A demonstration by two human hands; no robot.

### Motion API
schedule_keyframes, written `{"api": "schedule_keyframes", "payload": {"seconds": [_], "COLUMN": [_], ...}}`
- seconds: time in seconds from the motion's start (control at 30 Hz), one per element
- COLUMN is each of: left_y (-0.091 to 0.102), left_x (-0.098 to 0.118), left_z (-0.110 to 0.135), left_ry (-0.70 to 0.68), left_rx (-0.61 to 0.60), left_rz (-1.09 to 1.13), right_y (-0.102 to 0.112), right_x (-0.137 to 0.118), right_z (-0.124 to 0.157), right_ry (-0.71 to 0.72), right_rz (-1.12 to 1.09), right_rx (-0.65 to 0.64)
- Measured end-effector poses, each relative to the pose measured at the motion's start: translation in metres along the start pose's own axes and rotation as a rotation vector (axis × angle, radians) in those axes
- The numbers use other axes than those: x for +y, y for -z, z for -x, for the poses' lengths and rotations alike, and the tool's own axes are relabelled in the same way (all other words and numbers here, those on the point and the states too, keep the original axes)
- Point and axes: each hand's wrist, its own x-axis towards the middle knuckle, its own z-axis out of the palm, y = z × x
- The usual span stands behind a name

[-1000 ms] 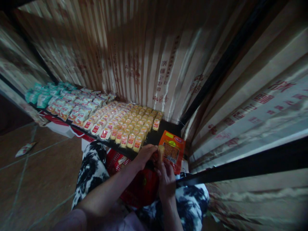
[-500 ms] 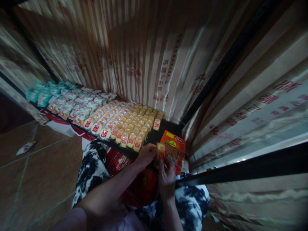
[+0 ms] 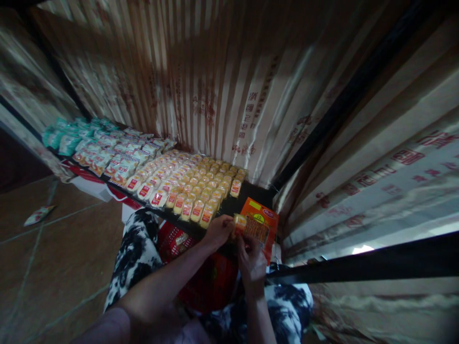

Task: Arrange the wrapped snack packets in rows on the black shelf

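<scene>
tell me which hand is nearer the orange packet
Right. The right hand overlaps the orange packet at its lower left in view; the left hand is farther left, with the small yellow pack between.

The head camera looks down over both hands [image 3: 218, 232].

Left grip [image 3: 219, 231] and right grip [image 3: 253, 257] hold a small packet [image 3: 239, 223] (yellowish).

Pleated printed curtain [image 3: 201, 62] beyond left hand [image 3: 219, 231]. Dark pole [image 3: 333, 112] slanting up to the right, beyond right hand [image 3: 253, 260]; second dark bar [image 3: 373, 260] right of that hand. Tiled floor [image 3: 71, 272] well left of left hand, small packet [image 3: 39, 216] lying there.
</scene>
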Motion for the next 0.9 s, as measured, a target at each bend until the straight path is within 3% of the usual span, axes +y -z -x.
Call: {"api": "schedule_keyframes", "payload": {"seconds": [0.4,0.57,0.9], "left_y": [-0.004,-0.006,-0.01], "left_x": [-0.003,0.002,0.017], "left_z": [-0.005,-0.008,-0.017], "left_ry": [-0.05,-0.066,-0.024], "left_rx": [0.129,0.132,0.111], "left_rz": [-0.032,-0.019,0.066], "right_y": [-0.01,-0.01,-0.021], "right_x": [-0.011,-0.018,-0.015], "right_z": [-0.018,-0.026,-0.047], "right_ry": [0.046,-0.017,0.001], "right_rz": [0.086,0.09,0.061], "right_rx": [0.045,-0.015,0.036]}}
